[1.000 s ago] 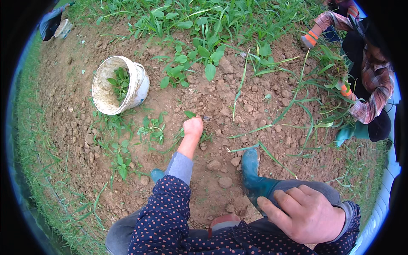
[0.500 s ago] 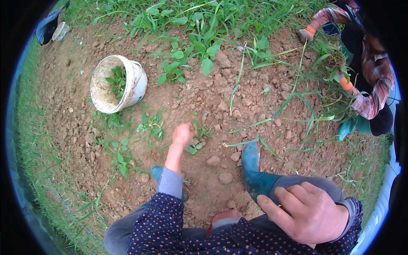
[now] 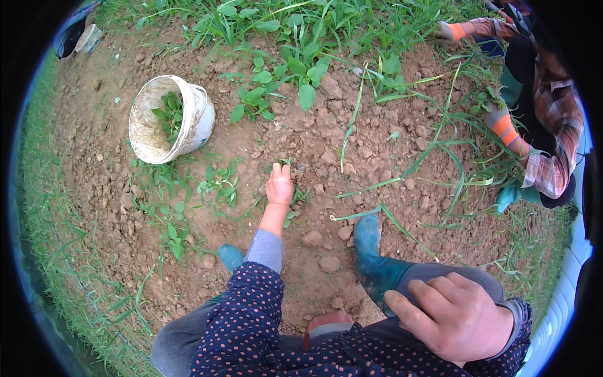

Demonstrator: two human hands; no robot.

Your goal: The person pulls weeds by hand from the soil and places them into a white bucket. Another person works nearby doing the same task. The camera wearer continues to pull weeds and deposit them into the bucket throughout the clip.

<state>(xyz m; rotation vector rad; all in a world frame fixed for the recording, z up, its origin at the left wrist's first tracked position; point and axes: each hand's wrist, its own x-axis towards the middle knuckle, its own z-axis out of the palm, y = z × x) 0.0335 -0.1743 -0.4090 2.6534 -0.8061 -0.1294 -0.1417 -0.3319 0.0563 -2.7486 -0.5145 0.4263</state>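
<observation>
My left hand (image 3: 279,186) reaches down to the soil between my boots and the bucket. Its fingers are closed at a small green plant (image 3: 286,161), a bit of which shows at the fingertips. A few low leaves (image 3: 289,218) grow just beside the wrist. Resting on my right knee, my right hand (image 3: 455,314) has its fingers curled in, and nothing shows in it. A dirty white bucket (image 3: 204,122), tipped toward the left, has leafy green plants (image 3: 169,116) inside.
Teal boots (image 3: 374,257) are on my feet. Leafy seedlings (image 3: 220,182) and a dense green patch (image 3: 301,38) grow around cloddy soil. Long grass blades lie at the right. A co-worker in a plaid sleeve (image 3: 553,169) and orange-cuffed gloves works at the right. Another bucket (image 3: 89,39) stands far left.
My left hand has moved forward and slightly right over the soil. The co-worker's near glove has come down, and the plant bunch it held no longer shows there. My right hand stays put.
</observation>
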